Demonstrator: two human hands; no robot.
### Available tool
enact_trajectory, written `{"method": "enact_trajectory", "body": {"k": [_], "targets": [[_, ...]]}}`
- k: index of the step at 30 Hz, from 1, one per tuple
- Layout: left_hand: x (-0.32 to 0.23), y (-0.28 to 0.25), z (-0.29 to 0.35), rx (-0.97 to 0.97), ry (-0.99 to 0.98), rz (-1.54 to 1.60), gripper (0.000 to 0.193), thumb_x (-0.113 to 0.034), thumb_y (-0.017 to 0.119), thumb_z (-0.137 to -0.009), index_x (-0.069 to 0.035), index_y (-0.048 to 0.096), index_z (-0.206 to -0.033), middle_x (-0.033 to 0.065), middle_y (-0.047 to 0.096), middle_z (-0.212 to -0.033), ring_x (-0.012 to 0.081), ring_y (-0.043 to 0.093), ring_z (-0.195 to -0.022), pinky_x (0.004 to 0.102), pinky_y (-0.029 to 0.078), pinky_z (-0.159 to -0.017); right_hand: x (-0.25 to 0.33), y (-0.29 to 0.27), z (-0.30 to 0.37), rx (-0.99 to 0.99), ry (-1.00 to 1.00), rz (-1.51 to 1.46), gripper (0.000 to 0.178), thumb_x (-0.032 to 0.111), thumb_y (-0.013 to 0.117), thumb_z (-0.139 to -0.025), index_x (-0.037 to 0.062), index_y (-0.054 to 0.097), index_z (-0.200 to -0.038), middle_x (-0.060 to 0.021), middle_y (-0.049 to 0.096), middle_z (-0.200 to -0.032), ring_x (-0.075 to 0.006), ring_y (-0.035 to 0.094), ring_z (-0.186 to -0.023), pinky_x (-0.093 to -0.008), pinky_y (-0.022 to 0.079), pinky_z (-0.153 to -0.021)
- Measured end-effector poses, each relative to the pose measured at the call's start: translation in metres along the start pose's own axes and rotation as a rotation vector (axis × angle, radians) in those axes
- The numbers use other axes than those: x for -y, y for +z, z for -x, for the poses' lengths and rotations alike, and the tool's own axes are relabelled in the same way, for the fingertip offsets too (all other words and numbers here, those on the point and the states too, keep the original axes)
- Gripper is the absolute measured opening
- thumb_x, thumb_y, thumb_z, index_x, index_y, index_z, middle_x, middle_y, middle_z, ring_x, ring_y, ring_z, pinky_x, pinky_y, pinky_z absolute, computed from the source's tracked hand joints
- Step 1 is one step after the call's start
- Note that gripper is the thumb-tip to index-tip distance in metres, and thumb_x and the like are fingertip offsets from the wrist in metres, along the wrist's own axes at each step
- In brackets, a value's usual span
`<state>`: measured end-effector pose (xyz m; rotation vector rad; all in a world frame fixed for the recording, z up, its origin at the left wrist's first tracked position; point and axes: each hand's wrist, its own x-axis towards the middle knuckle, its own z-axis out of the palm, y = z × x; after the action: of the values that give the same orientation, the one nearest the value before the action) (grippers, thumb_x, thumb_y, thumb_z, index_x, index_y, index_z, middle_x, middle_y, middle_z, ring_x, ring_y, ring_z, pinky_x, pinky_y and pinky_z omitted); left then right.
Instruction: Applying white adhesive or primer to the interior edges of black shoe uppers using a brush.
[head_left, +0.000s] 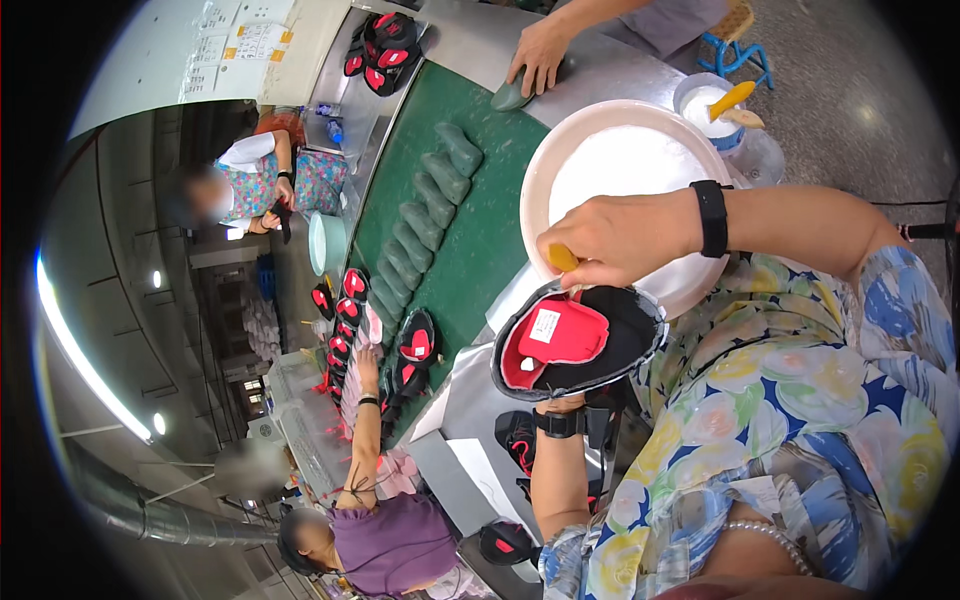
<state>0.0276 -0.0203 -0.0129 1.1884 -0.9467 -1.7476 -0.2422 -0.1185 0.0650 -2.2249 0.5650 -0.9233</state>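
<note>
My right hand (pixel 625 240), with a black band on its wrist, grips a brush by its yellow handle (pixel 563 257). The brush's tip points into a black shoe upper (pixel 630 330), whose red lining (pixel 565 335) bears a white label. Behind the shoe upper comes my left hand (pixel 562 403), a watch on its wrist; it holds the upper from beneath, fingers mostly hidden. Close by my right hand stands a large pale basin (pixel 533 190) of white liquid.
A green conveyor belt (pixel 480 240) carries a row of green shoe lasts (pixel 422 225). A co-worker's hand (pixel 540 55) touches another last. Black-and-red shoe uppers (pixel 418 345) lie along the belt. Beyond the basin, a tub (pixel 705 105) holds a yellow-handled brush. Two more people work across the belt.
</note>
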Motion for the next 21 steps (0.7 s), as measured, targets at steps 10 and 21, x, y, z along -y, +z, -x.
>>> {"method": "enact_trajectory", "body": {"k": [10,21], "targets": [[-0.012,0.0,0.0,-0.049,0.317,-0.345,0.062,-0.033,0.053,-0.102,-0.009,0.03,-0.154,0.0119,0.038,-0.155,0.0285,0.04,-0.14,0.0424,0.035,-0.117,0.01,-0.002,-0.008,-0.221,-0.148,-0.066,0.019,0.016,0.066,-0.09,0.0027,0.053,-0.093,-0.0142,0.064,-0.086,-0.0347,0.065,-0.083,-0.0426,0.049,-0.072],[-0.039,-0.037,-0.007,-0.25,0.659,-0.68,0.063,-0.031,0.057,-0.101,-0.008,0.03,-0.154,0.0122,0.038,-0.156,0.0273,0.042,-0.139,0.0417,0.036,-0.116,0.04,0.003,0.012,-0.23,0.153,-0.297,0.016,0.014,0.073,-0.087,0.0062,0.063,-0.098,-0.0096,0.069,-0.089,-0.0271,0.068,-0.083,-0.0351,0.053,-0.077]]}}
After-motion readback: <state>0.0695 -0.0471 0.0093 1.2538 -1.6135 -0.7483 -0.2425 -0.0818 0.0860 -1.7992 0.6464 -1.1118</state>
